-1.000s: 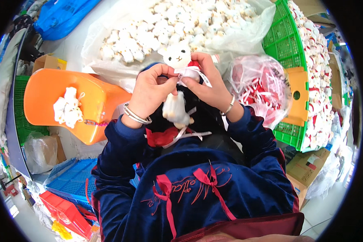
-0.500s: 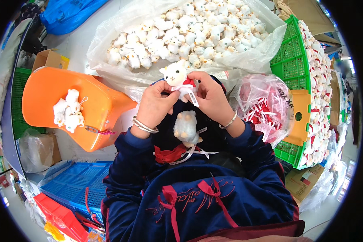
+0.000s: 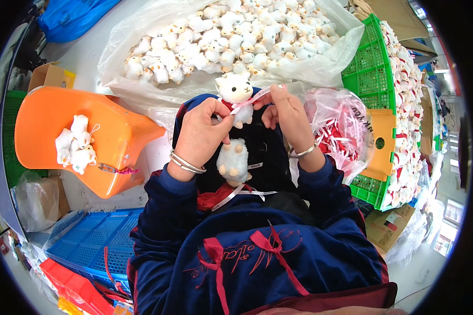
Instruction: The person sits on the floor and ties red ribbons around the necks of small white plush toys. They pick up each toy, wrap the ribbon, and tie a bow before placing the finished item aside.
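Observation:
A small white plush sheep (image 3: 235,89) with a red cape is held upright over my lap. My left hand (image 3: 204,129) is closed on its side and cape. Between thumb and forefinger my right hand (image 3: 288,114) pinches the end of a pale pink ribbon (image 3: 258,97) that runs from the plush's neck. A second white plush (image 3: 233,160) lies on its back in my lap, its tan feet showing. Just below it are a piece of red cloth (image 3: 213,196) and a white printed ribbon (image 3: 229,197).
An orange stool (image 3: 42,128) at left bears several white plushes and a small snipping tool (image 3: 108,168). Ahead lies a plastic sheet (image 3: 121,63) heaped with plushes. At right stand a clear bag (image 3: 328,107) of red and white ribboned pieces and a green crate (image 3: 370,71).
My right hand has moved off the plush's body to the right, drawing the ribbon out sideways. The plush has turned to face right, and my left hand still holds it.

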Available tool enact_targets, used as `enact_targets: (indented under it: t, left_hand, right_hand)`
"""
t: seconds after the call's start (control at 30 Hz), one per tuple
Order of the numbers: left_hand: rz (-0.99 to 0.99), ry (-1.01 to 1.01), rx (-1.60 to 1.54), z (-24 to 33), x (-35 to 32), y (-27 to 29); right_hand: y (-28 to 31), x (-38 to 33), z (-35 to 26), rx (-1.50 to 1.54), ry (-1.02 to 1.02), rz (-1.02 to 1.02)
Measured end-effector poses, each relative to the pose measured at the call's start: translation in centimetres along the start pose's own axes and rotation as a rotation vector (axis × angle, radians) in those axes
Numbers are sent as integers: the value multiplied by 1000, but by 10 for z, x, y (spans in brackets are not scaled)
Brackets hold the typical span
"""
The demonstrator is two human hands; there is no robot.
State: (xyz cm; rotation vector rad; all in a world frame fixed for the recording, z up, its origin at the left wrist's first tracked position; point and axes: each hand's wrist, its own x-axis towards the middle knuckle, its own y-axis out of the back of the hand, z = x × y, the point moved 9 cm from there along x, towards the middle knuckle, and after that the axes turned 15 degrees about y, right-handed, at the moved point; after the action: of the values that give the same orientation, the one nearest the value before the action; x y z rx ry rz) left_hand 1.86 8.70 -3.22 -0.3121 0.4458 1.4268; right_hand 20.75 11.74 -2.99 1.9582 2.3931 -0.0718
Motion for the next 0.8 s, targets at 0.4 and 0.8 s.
enact_targets:
  t: [0.4, 0.8]
  left_hand:
    - [39, -82, 49, 7, -2, 7]
    - [216, -25, 218, 25, 0, -4]
  right_hand:
    - [-24, -4, -3, 7, 157, -74]
    - [10, -1, -83, -541, 674, -92]
